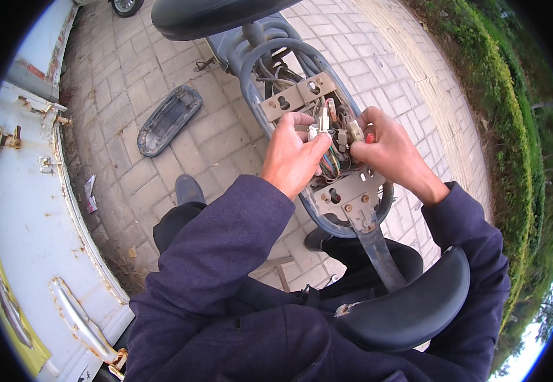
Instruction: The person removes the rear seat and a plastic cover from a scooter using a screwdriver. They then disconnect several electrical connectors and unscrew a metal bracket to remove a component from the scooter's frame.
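Both my hands work inside the opened body of an electric scooter, over a tangle of coloured wires [331,164] framed by a dark tube [248,79]. My left hand [294,151] is closed, thumb and fingers pinching a white plug connector [323,120]. Facing it, my right hand [388,148] is closed on a beige plug connector [355,132]. A small red piece [370,138] shows beside the right fingers. Between the hands lie more connectors, partly hidden. Metal brackets with keyhole slots cross the frame: a far bracket [289,100] and a near bracket [346,193].
A black saddle [216,18] rises at the far end, and a padded backrest [410,305] stands close to my body. On the paving to the left lies a dark plastic cover [169,121]. A rusty white metal panel [47,210] borders the left; a hedge [512,127] borders the right.
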`<state>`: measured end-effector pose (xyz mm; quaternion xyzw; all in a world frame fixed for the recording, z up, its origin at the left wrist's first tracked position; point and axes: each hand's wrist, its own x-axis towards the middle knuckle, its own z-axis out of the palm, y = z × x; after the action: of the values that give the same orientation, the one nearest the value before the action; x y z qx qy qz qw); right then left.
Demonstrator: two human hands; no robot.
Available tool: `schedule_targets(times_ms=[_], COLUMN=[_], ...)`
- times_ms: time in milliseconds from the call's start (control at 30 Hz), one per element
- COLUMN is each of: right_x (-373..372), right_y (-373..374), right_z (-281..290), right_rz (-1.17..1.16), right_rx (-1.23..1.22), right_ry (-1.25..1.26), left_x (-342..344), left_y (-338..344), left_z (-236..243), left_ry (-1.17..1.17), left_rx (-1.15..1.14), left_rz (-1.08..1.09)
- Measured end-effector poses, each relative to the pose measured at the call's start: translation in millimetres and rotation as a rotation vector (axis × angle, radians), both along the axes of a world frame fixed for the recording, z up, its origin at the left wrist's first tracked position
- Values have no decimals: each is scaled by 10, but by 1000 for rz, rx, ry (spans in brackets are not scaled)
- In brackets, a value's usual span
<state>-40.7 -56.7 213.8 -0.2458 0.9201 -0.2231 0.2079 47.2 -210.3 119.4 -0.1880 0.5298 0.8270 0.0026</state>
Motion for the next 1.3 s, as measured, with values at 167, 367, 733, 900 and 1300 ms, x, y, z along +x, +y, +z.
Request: schedule_targets(times_ms=[167,367,733,900,1300], right_x=[152,79,-289,-32,86], right_y=[-71,-73,307,727,881], right_z=[102,91,374,72,-469], right_rz=[88,139,199,119,88], right_rx=[10,-184,-80,-297,-508], right_ry=[-29,-432,-46,50,195], left_x=[-3,-14,38,66,33], left_y=[31,-118,74,29,2], left_z=[22,62,88,82,132], left_ry=[1,-41,73,37,-44], left_rx=[-20,483,391,418,457], left_rz=[13,-81,0,22,28])
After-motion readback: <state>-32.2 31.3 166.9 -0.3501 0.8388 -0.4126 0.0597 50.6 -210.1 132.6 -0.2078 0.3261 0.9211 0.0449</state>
